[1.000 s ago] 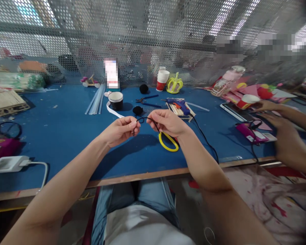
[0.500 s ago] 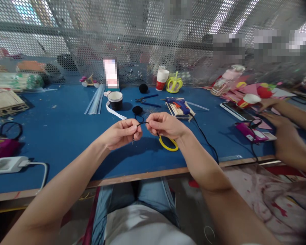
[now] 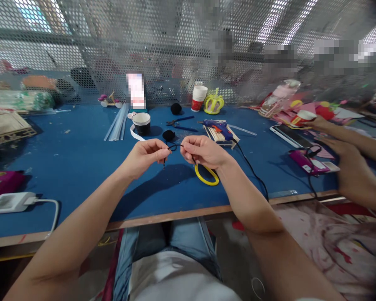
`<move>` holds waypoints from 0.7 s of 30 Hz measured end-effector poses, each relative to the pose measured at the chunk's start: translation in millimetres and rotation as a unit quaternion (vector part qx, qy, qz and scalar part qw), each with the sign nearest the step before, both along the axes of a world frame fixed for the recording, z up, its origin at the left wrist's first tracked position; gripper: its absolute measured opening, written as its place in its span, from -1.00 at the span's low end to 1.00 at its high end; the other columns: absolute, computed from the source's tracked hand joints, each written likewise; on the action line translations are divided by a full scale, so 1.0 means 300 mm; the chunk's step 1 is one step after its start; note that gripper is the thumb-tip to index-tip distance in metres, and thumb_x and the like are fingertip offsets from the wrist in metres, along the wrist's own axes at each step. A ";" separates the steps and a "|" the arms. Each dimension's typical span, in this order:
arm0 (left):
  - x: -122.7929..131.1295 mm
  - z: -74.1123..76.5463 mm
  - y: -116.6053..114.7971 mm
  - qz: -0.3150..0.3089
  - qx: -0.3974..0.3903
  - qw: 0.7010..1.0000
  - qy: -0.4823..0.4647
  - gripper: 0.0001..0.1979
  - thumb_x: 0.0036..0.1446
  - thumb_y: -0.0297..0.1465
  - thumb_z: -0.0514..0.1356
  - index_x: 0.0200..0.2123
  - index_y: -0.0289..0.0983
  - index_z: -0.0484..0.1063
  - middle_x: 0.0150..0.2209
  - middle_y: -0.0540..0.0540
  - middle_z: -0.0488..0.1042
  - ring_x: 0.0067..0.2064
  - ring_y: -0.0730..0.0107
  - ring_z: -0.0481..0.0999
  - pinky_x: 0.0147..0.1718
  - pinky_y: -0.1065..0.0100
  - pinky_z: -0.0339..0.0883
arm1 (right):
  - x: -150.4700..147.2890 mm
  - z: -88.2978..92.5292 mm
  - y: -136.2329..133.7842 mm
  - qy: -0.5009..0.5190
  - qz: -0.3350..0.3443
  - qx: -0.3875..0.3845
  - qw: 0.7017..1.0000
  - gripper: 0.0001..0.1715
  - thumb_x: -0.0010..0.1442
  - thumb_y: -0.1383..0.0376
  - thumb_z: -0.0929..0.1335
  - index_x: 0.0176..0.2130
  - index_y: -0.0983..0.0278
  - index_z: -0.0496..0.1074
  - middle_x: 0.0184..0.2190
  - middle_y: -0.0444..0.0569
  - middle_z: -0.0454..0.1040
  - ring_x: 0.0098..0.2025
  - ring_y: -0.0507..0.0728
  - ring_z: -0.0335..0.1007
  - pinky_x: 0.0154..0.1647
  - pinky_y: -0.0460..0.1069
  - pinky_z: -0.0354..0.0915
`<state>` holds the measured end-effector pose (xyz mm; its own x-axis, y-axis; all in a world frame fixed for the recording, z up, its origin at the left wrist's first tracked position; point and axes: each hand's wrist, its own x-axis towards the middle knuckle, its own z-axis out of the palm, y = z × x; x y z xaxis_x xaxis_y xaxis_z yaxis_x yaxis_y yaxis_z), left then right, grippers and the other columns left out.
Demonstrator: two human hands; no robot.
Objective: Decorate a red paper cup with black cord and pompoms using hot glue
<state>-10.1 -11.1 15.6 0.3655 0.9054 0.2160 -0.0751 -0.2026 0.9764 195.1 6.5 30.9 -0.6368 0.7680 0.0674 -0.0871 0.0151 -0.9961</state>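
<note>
Between my two hands runs a thin black cord [image 3: 175, 146], curved in a small loop above the table. My left hand [image 3: 147, 156] pinches one part of it, and a short end hangs below the fingertips. My right hand [image 3: 202, 151] pinches the other part, with cord also showing under its fingers. Just beyond lies a black fuzzy ball [image 3: 168, 135]; whether the cord joins it I cannot tell. Under my right hand rests a yellow scissors handle [image 3: 207, 177], its blades hidden.
A glue gun [image 3: 217, 127] lies on wooden sticks, its cable trailing to the front edge. Behind are blue pliers [image 3: 181, 124], a black cup [image 3: 141, 125], another black ball [image 3: 176, 109], paper cups [image 3: 199, 98] and clear glue sticks [image 3: 117, 123]. At right a co-worker's hands [image 3: 344, 152] work near a phone [image 3: 290, 137].
My left hand has risen slightly and its grip on the cord has shifted. The cord now forms a clearer loop. At right, the co-worker's far hand has moved to a red-and-white paper cup.
</note>
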 end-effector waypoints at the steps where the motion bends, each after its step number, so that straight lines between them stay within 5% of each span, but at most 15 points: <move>1: -0.003 -0.002 0.004 0.035 0.044 0.997 0.055 -0.74 -0.05 -0.22 0.29 -0.43 -0.31 0.42 -0.54 0.00 0.40 -0.52 0.52 0.33 -0.49 0.41 0.25 | -0.001 -0.001 0.002 -0.019 -0.016 0.011 1.000 -0.69 0.12 0.10 0.37 -0.41 0.32 0.40 -0.64 -0.22 0.31 -0.64 -0.12 0.17 -0.70 -0.18 -0.03; 5: -0.004 -0.018 0.011 0.162 0.257 0.916 0.261 -0.81 0.08 -0.29 0.17 -0.39 -0.31 0.47 -0.48 -0.06 0.47 -0.46 0.47 0.37 -0.46 0.42 0.22 | -0.012 -0.015 0.012 -0.075 -0.037 0.025 0.996 -0.73 0.09 0.15 0.39 -0.35 0.33 0.42 -0.59 -0.21 0.36 -0.67 -0.15 0.12 -0.71 -0.20 0.01; 8: -0.001 -0.032 0.014 0.191 0.347 0.860 0.323 -0.82 0.11 -0.34 0.14 -0.34 -0.30 0.48 -0.46 -0.08 0.48 -0.47 0.48 0.38 -0.46 0.44 0.21 | -0.017 -0.024 0.018 -0.070 -0.051 0.014 0.996 -0.74 0.07 0.16 0.41 -0.37 0.34 0.41 -0.60 -0.21 0.34 -0.68 -0.15 0.11 -0.73 -0.21 0.01; 21: 0.008 -0.022 -0.002 0.224 0.306 0.857 0.349 -0.89 0.09 -0.44 0.08 -0.40 -0.31 0.39 -0.59 0.01 0.38 -0.56 0.52 0.30 -0.52 0.45 0.11 | -0.024 -0.028 0.021 -0.003 -0.019 -0.056 0.998 -0.74 0.09 0.18 0.41 -0.39 0.36 0.42 -0.59 -0.17 0.37 -0.66 -0.17 0.08 -0.73 -0.24 -0.02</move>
